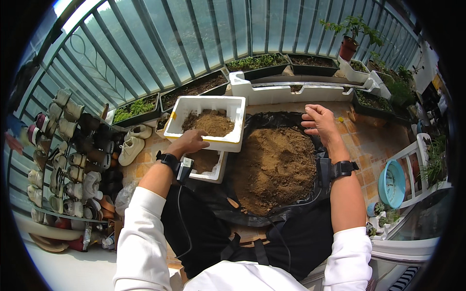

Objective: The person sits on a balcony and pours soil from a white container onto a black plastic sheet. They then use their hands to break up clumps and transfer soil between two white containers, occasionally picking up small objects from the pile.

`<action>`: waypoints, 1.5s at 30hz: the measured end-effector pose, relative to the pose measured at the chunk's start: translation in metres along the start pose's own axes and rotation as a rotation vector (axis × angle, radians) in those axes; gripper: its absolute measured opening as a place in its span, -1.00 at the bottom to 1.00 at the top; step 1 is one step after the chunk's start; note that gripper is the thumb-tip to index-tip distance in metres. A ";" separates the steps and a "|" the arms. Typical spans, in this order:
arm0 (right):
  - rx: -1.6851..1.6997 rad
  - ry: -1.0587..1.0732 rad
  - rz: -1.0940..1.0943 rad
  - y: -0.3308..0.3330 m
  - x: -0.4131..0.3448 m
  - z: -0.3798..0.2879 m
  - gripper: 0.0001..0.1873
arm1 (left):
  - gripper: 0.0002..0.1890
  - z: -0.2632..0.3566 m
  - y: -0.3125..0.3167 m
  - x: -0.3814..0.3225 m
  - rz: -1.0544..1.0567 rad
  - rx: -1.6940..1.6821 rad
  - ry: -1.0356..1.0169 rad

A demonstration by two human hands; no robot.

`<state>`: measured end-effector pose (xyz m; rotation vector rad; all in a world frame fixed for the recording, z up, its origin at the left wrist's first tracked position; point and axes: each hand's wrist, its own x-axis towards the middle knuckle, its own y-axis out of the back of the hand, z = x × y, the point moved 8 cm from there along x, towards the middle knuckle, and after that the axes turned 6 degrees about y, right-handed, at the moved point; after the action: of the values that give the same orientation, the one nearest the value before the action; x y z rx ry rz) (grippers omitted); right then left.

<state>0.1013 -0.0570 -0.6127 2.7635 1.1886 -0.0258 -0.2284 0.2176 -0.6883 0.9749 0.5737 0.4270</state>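
Note:
A white foam box (pixel 238 123) with brown soil (pixel 214 123) inside stands before me on the left, partly over a second foam box (pixel 220 167) that also holds soil. My left hand (pixel 191 141) grips the near wall of the upper box, its thumb outside and fingers over the rim. My right hand (pixel 318 118) is raised above the far right side of a soil heap (pixel 278 167), fingers loosely apart, with nothing visible in it. Black plastic sheeting (pixel 255 218) lies under the heap. A wooden handle (pixel 233 202) lies at the heap's near left edge.
Planters (pixel 315 65) and a long white foam trough (pixel 262 95) line the railing (pixel 218 32). A loaded shoe rack (pixel 72 163) is at left, with white sneakers (pixel 131 150) beside it. At right are a blue basin (pixel 391 184) and a white frame (pixel 413 200).

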 end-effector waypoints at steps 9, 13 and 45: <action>-0.035 -0.034 -0.003 0.002 -0.001 0.008 -0.58 | -0.44 0.006 -0.005 0.000 -0.028 0.045 -0.031; -0.053 -0.044 -0.003 0.000 0.001 0.012 -0.62 | -0.45 0.007 -0.002 -0.001 -0.002 0.037 -0.042; -0.310 -0.333 -0.070 -0.252 0.073 0.208 0.19 | -0.36 -0.052 -0.012 -0.013 -0.116 -0.087 0.120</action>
<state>-0.0233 0.1402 -0.8524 2.3361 1.0941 -0.2735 -0.2698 0.2371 -0.7181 0.8317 0.7110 0.4058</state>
